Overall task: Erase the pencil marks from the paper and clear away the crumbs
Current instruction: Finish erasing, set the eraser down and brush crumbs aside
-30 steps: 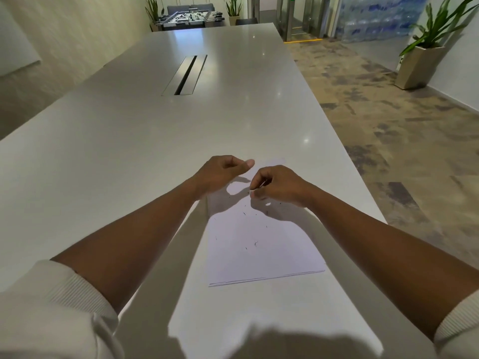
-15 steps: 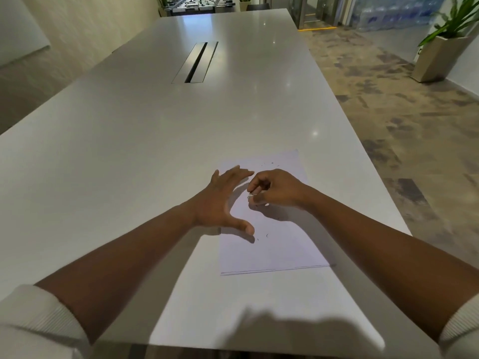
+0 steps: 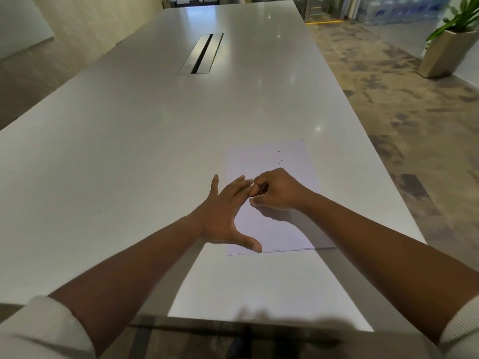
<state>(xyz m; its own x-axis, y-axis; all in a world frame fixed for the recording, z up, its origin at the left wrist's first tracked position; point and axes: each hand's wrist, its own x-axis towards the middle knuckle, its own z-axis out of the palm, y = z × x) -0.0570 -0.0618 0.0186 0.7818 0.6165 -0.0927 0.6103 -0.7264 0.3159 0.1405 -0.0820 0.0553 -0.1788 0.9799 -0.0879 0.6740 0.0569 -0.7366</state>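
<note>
The right hand [image 3: 276, 190] is curling its fingers around something small, too hidden to name. At its nine o'clock, the left hand [image 3: 223, 216] is pressing spread fingers on the paper [image 3: 282, 231], crumbs [image 3: 277, 154] lying at twelve o'clock on the table [image 3: 129, 151].

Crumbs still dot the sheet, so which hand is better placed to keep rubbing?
Likely the right hand: its grip is curled over the paper near the crumbs, while the left hand lies flat, holding the sheet.

Long white table [image 3: 129, 156], sheet of paper [image 3: 285, 234] flat near its right edge, hand-pressed
</note>
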